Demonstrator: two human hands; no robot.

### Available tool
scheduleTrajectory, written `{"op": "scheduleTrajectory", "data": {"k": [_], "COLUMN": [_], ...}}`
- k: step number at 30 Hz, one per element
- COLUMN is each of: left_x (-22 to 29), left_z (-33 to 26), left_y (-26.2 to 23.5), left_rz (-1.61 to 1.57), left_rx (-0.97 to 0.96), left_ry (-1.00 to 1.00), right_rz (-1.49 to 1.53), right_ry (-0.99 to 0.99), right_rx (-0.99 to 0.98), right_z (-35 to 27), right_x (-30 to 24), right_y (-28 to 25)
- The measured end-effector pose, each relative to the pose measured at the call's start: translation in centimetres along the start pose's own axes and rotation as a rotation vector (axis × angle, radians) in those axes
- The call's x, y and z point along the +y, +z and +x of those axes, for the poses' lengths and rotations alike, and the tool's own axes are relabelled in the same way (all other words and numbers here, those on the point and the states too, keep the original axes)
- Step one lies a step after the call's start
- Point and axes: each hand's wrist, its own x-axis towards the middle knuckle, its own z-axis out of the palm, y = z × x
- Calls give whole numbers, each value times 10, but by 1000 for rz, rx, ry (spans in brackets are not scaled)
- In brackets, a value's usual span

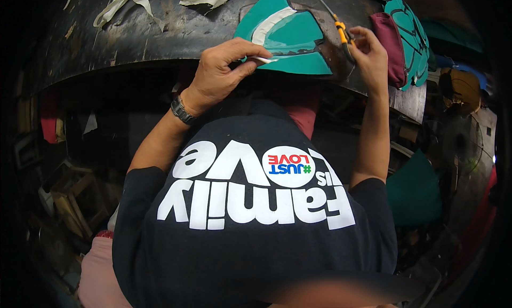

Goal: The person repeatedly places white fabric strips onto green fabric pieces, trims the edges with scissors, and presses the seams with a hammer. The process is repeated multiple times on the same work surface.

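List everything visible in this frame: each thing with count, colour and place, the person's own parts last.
teal cut piece: one, teal with a pale strip, on the workbench edge under the left hand
workbench: one, dark and worn, across the top
pale scraps: several, cream, upper left of bench
teal stack: several pieces, teal, upper right
maroon piece: one, beside the right hand
utility knife: one, yellow-handled, in the right hand
wristwatch: one, dark, left wrist
left hand: pinching a white strip
right hand: gripping the knife
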Motion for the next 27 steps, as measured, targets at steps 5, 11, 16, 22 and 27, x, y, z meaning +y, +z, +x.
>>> {"op": "scheduleTrajectory", "data": {"k": [5,11,16,22,27], "left_x": [10,14,10,10,9], "left_z": [2,5,13,20,33], "left_y": [4,2,9,23,37], "left_rz": [75,251,278,262,232], "left_rx": [-50,-13,-30,-141,-202], "left_ry": [95,329,379,199,12], "right_rz": [-637,-327,665,699,315], "right_ry": [-59,-243,188,163,21], "right_rx": [66,111,-628,-218,-47], "right_z": [55,18,-46,-58,-52], "right_x": [26,-17,-60,-50,-35], "right_y": [2,29,57,60,60]}}
